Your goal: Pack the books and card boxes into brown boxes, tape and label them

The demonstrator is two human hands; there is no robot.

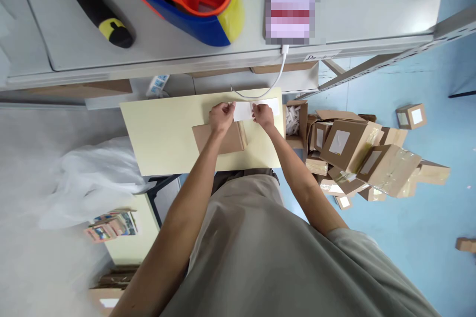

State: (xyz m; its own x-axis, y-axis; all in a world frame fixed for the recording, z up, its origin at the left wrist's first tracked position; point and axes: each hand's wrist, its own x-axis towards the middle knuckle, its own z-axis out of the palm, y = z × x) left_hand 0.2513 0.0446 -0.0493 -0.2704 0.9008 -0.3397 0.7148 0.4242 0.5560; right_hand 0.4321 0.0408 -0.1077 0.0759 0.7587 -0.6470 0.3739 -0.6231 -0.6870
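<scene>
A white paper label strip [243,110] is stretched between my two hands above the pale yellow table. My left hand [221,117] pinches its left end between thumb and fingers. Farther right, my right hand [263,114] is closed on the same strip, and part of the white strip extends beyond it. Whether the strip is one piece or several cannot be made out. Just below, a flat brown cardboard box [227,138] lies on the table [167,133], partly covered by my left forearm.
A grey shelf [357,5] above holds a tape dispenser [193,0], a black-and-yellow-handled tool [92,2] and a phone [293,0] with a white cable [279,74]. Labelled boxes [342,146] are heaped on the floor at right. Plastic sheeting [96,173] lies at left.
</scene>
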